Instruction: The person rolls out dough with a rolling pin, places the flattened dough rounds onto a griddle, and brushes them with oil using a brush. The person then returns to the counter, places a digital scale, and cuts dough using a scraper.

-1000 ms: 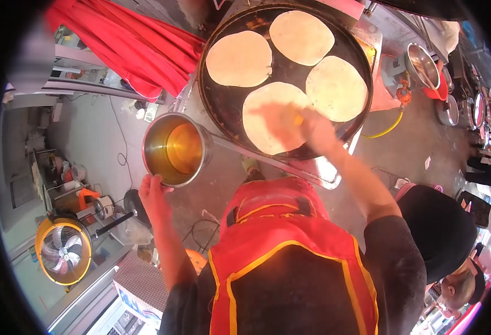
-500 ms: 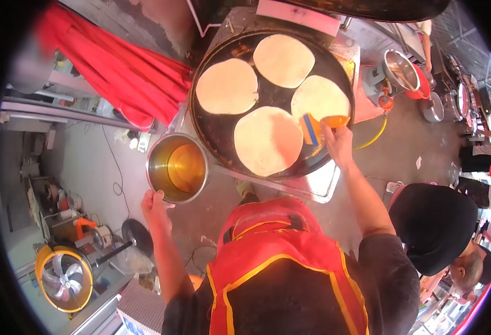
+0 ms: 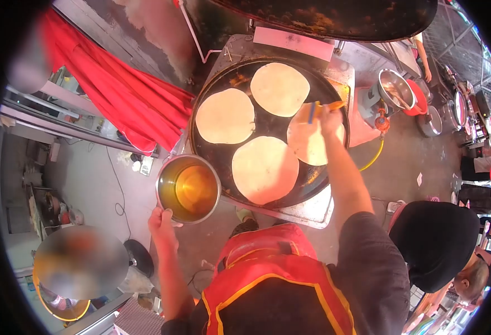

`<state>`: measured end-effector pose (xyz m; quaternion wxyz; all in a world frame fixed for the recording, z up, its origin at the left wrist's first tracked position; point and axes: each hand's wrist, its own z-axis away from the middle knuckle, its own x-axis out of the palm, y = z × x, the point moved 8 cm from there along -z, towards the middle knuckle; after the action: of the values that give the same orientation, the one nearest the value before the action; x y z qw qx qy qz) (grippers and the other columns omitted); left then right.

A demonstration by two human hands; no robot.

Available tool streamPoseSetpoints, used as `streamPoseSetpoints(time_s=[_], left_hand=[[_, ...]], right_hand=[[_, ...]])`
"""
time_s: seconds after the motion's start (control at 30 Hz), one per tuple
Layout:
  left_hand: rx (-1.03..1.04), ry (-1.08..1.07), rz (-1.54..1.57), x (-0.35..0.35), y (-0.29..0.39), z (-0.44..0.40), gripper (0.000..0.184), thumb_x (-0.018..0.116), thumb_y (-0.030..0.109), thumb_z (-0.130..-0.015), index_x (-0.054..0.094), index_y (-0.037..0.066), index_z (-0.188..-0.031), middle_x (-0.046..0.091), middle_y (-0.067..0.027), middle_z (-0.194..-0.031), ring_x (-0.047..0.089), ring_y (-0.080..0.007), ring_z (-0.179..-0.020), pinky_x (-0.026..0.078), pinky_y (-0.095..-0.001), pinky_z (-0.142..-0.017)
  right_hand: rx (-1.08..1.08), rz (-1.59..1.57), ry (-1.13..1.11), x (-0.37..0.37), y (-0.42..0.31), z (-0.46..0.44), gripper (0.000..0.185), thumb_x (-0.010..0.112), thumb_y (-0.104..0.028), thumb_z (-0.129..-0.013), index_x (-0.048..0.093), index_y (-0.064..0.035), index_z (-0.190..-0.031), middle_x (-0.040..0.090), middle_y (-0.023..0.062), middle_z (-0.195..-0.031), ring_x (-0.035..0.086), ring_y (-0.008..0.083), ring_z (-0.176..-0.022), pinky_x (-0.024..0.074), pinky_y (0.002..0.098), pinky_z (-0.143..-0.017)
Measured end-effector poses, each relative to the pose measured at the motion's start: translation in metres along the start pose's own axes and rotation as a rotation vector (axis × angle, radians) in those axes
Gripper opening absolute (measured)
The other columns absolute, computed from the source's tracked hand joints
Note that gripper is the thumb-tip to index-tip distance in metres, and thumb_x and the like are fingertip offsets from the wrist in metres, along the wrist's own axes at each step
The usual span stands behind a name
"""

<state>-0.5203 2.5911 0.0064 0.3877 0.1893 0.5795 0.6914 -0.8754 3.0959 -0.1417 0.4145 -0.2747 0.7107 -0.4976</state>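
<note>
My left hand [image 3: 163,222] grips the rim of a metal pot [image 3: 216,194], which holds yellow, oil-like liquid [image 3: 192,190]. The pot hangs beside the near left edge of a large round griddle [image 3: 223,78]. Several flat dough rounds lie on it: one at left [image 3: 224,116], one at the back [image 3: 279,89], one in front [image 3: 265,170], and one at right [image 3: 312,146]. My right hand [image 3: 330,120] is closed around a brush [image 3: 313,113] with an orange handle and a blue band. Its bristles are at the right round's upper part; contact is hard to tell.
A dark raised lid [image 3: 334,17] stands behind the griddle. To the right are a gas cylinder [image 3: 365,96] with a yellow hose [image 3: 375,155] and a metal bowl [image 3: 396,89]. A red cloth [image 3: 117,84] hangs at left. Another person [image 3: 435,240] is close on my right.
My right hand has moved the brush from between the front and right rounds to the right round's far part. The view has shifted, and the pot now sits closer to the griddle.
</note>
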Motion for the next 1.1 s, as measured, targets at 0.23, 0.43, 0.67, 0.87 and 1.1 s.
streamPoseSetpoints(time_s=[0.23,0.43,0.67,0.87,1.1], left_hand=[[0.006,-0.018,-0.163,0.032,0.02,0.017,0.015,0.053,0.006,-0.084,0.05,0.003,-0.07,0.047,-0.0008,-0.062,0.049,-0.0082,-0.052,0.047,-0.0262,-0.046],[0.059,-0.082,-0.151,0.066,0.013,0.023,0.01,0.053,0.004,-0.082,0.054,-0.002,-0.074,0.053,-0.0052,-0.065,0.053,-0.0122,-0.05,0.048,-0.0275,-0.045],[0.037,-0.079,0.034,0.068,0.007,0.051,0.007,0.051,0.002,-0.08,0.054,-0.002,-0.075,0.051,-0.0053,-0.066,0.052,-0.0127,-0.051,0.051,-0.0284,-0.045],[0.195,0.05,0.004,0.022,-0.024,0.076,0.01,0.052,0.001,-0.079,0.048,0.001,-0.07,0.043,-0.0024,-0.065,0.048,-0.0118,-0.053,0.051,-0.0284,-0.044],[0.187,0.289,-0.312,-0.058,-0.012,0.127,0.021,0.052,0.013,-0.08,0.06,-0.006,-0.083,0.057,-0.0163,-0.07,0.052,-0.0277,-0.064,0.043,-0.0408,-0.062]], right_hand=[[-0.142,-0.327,-0.405,-0.074,-0.189,0.072,0.023,0.057,-0.021,-0.093,0.062,0.0014,-0.093,0.065,0.0079,-0.072,0.063,0.0145,-0.064,0.052,0.0283,-0.061],[-0.215,-0.147,-0.921,0.013,-0.28,0.218,0.024,0.061,-0.023,-0.089,0.065,-0.0003,-0.096,0.067,0.0087,-0.073,0.066,0.0139,-0.068,0.0518,0.0299,-0.061],[-0.719,0.17,-0.84,0.013,-0.354,0.175,0.02,0.063,-0.021,-0.082,0.06,-0.0074,-0.097,0.065,0.0166,-0.091,0.063,0.0351,-0.084,0.0495,0.0458,-0.075],[-1.754,0.371,0.755,-0.106,-0.665,0.023,0.033,0.057,-0.019,-0.082,0.055,-0.0024,-0.111,0.059,0.0159,-0.113,0.054,0.0324,-0.108,0.0346,0.0453,-0.101],[-1.17,0.787,0.456,-0.091,-0.717,-0.07,0.03,0.052,-0.027,-0.087,0.063,-0.0061,-0.105,0.067,0.0121,-0.101,0.061,0.0271,-0.103,0.0371,0.0421,-0.096]])
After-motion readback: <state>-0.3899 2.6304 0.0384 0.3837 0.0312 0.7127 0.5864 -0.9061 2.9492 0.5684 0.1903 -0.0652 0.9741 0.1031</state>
